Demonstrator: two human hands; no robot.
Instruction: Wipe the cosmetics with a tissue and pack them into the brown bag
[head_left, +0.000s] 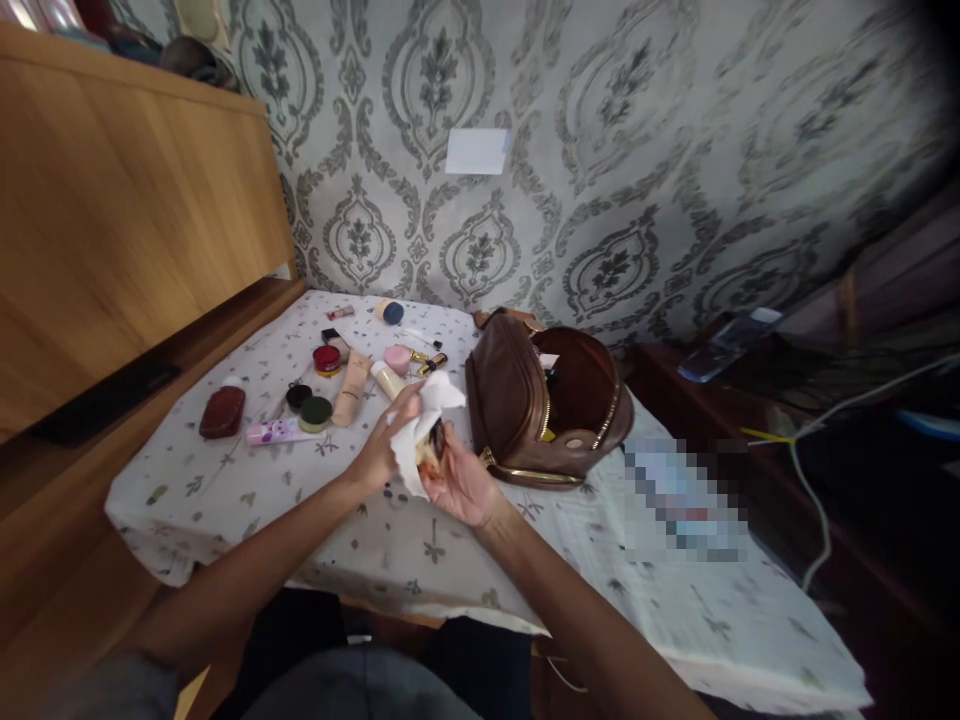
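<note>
Above the front middle of the table, my left hand grips a crumpled white wipe, fingers bent around it. My right hand is closed against the wipe's inner side, its fingertips on a small dark thing mostly hidden by the wipe. Orange-brown smears show between the two hands. Just right of them stands a brown handbag, its gold zip open and the dark lining showing. Beyond my left hand lie a cream tube and a beige tube.
Left on the patterned cloth are a purple-and-white tube, green round container, red jar and brown pouch. A navy-capped jar lies behind. A wooden cabinet borders the left; a clear bottle lies right.
</note>
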